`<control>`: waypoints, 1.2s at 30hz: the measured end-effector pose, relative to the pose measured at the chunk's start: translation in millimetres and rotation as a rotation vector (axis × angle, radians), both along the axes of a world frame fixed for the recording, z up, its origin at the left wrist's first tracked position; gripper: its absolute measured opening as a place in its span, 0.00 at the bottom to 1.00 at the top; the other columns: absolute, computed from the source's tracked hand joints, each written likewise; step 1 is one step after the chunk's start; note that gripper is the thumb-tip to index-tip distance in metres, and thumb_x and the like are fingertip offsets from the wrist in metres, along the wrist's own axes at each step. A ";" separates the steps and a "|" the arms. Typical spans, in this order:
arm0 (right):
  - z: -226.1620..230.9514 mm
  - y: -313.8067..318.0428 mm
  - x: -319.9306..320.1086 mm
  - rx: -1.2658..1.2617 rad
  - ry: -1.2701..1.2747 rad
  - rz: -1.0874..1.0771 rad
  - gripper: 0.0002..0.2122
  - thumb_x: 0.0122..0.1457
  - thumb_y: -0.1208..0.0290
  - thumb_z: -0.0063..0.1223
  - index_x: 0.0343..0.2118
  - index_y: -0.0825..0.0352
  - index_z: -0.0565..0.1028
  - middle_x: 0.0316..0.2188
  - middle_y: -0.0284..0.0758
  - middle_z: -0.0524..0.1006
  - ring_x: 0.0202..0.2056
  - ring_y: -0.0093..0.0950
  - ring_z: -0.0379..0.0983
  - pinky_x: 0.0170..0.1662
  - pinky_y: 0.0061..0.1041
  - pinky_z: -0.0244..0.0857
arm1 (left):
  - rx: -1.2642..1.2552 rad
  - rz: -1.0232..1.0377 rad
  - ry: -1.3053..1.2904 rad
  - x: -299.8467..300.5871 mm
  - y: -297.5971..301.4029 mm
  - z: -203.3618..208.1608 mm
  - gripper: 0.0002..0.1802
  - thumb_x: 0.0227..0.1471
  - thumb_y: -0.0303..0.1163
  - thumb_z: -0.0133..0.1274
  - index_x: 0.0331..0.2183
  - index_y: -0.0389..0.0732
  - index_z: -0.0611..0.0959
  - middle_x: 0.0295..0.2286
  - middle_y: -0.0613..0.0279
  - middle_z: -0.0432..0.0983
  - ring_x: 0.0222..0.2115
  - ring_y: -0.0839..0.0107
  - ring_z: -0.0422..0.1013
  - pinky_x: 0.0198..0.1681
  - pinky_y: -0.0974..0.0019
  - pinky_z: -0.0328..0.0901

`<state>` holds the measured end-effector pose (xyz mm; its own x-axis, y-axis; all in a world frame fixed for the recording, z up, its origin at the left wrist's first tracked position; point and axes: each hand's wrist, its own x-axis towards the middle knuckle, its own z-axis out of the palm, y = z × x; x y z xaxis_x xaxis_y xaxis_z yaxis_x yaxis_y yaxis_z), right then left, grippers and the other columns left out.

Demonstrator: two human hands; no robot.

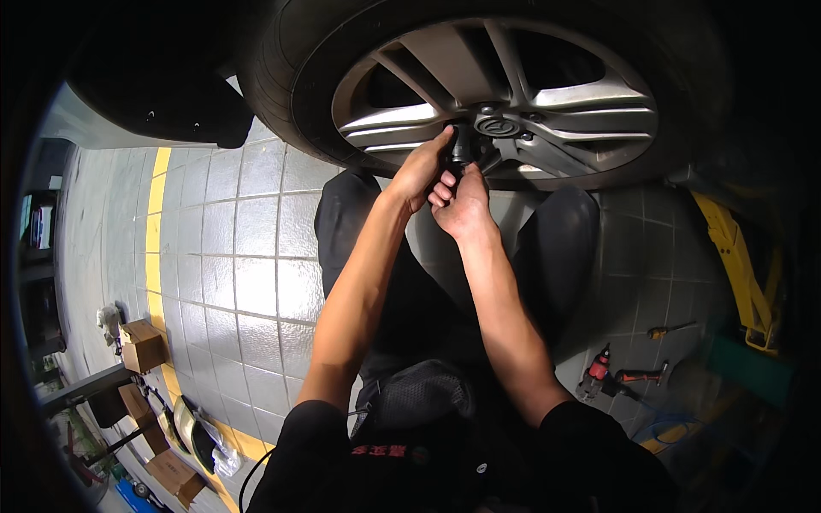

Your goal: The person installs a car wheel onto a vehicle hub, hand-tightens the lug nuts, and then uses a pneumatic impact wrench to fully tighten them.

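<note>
A car wheel with a silver spoked rim (445,64) and a black tyre (286,94) stands right in front of me. Both hands meet just below its centre cap (498,127), beside the exposed wheel nuts (526,136). My left hand (417,169) is closed around a black cylindrical tool (462,147), thumb along its upper end. From below, my right hand (463,203) grips the lower end of the same tool, fingers curled. The tool's upper end lies close to the hub; whether it sits on a nut is hidden.
On the tiled floor at right lie a red impact wrench (596,369), a hammer (646,374) and a screwdriver (670,330). A yellow metal arm (735,265) stands beyond them. Cardboard boxes (143,345) are at left, near a yellow floor line (154,231). My knees flank the wheel.
</note>
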<state>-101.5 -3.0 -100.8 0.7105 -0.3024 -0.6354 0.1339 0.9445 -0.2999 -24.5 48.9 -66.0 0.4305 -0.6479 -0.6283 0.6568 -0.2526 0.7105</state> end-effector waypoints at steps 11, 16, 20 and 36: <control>10.3 0.6 2.9 -0.015 -0.073 0.029 0.19 0.63 0.50 0.31 0.24 0.59 0.64 0.14 0.23 0.58 0.15 0.18 0.50 0.20 0.19 0.45 | -0.168 -0.020 0.012 8.6 6.0 -3.6 0.23 0.56 0.50 0.46 0.27 0.38 0.74 0.10 0.65 0.66 0.03 0.78 0.60 0.02 0.76 0.56; 17.1 14.4 2.4 -0.187 0.032 0.072 0.21 0.59 0.44 0.35 0.29 0.59 0.65 0.21 0.25 0.63 0.18 0.20 0.54 0.22 0.19 0.47 | -0.273 0.064 -0.186 12.3 8.9 -28.6 0.15 0.53 0.38 0.54 0.21 0.39 0.74 0.11 0.70 0.64 0.09 0.81 0.58 0.10 0.73 0.51; -11.2 6.5 -1.8 -0.292 0.069 0.042 0.15 0.58 0.49 0.45 0.30 0.58 0.68 0.21 0.21 0.63 0.19 0.14 0.54 0.24 0.16 0.46 | -0.240 0.200 -0.391 4.0 -0.6 -51.4 0.18 0.51 0.43 0.56 0.20 0.40 0.76 0.14 0.70 0.67 0.09 0.82 0.59 0.10 0.74 0.53; -7.2 6.5 -4.6 -0.153 -0.101 0.020 0.15 0.62 0.55 0.38 0.23 0.59 0.65 0.18 0.21 0.63 0.17 0.16 0.54 0.21 0.16 0.48 | -0.273 -0.044 -0.186 15.8 -4.7 -55.8 0.25 0.53 0.53 0.48 0.21 0.40 0.75 0.09 0.67 0.63 0.07 0.78 0.58 0.09 0.73 0.52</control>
<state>-106.1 3.5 -108.0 0.7754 -0.3752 -0.5080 0.1524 0.8918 -0.4260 -8.7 44.1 -121.8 0.4894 -0.8020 -0.3426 0.5025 -0.0618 0.8624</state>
